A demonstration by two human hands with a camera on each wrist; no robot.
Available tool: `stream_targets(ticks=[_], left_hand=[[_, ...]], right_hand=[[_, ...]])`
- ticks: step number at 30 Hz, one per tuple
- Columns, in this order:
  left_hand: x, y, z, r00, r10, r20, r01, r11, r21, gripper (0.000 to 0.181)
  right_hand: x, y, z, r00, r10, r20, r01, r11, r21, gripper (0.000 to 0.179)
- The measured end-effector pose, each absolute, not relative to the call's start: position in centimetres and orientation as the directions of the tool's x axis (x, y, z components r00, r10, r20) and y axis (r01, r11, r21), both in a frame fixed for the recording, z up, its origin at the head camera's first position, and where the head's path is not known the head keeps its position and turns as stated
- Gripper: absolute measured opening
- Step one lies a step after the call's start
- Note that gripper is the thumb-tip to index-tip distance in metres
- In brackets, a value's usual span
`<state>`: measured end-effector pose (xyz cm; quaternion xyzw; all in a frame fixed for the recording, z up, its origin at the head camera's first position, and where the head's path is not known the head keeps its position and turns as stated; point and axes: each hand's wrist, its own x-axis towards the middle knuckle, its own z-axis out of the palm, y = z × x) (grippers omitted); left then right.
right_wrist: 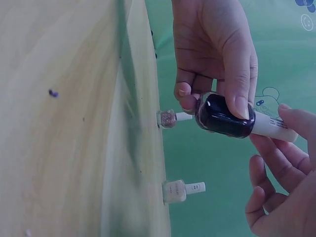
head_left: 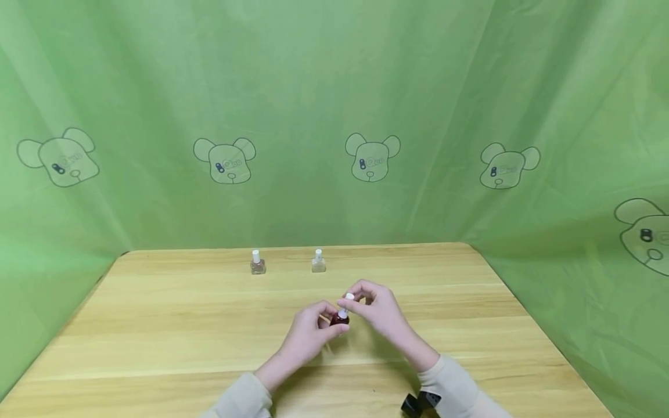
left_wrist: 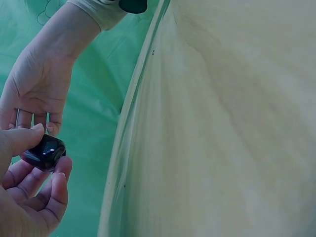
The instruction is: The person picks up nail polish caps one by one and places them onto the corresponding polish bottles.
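A dark red nail polish bottle with a white cap is held between both hands over the table. My left hand grips the glass body, thumb on one side and fingers on the other, as the right wrist view shows up close. With thumb and fingers, my right hand pinches the white cap. The cap sits on the bottle's neck in the right wrist view. In the left wrist view the dark bottle shows its base end, and the cap is hidden.
Two more nail polish bottles stand at the table's far side: a pinkish one on the left and a pale clear one, both white-capped. Green cloth surrounds the wooden table. A black device is by the right sleeve.
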<state>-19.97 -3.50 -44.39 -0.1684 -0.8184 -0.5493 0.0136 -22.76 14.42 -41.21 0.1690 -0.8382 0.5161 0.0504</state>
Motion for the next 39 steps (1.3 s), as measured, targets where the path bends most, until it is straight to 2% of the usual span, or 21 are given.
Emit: stream_targets(ticks=[9,22,32,39], left_hand=[[-20.9,-3.2,-43.9,-0.948,0.246,0.201,0.273,0.307,0.912,0.023],[-23.4,-0.6,-42.1,-0.949,0.200,0.244,0.290,0.247,0.925,0.022],[-25.4,2.2,-41.9,-0.941,0.192,0.279,0.321,0.236,0.917,0.022],[-27.2,4.1,-42.3,-0.948,0.169,0.271,0.305,0.219,0.927,0.024]], right_hand=[[-23.2,15.7,-39.8,-0.914,-0.230,0.335,-0.404,0.423,-0.811,0.016],[-24.0,19.2,-37.2,-0.925,-0.096,0.369,-0.372,0.433,-0.821,0.023],[-25.4,22.9,-36.1,-0.896,0.033,0.443,-0.411,0.317,-0.855,0.022],[-26.0,25.9,-35.4,-0.898,0.132,0.420,-0.395,0.179,-0.901,0.008]])
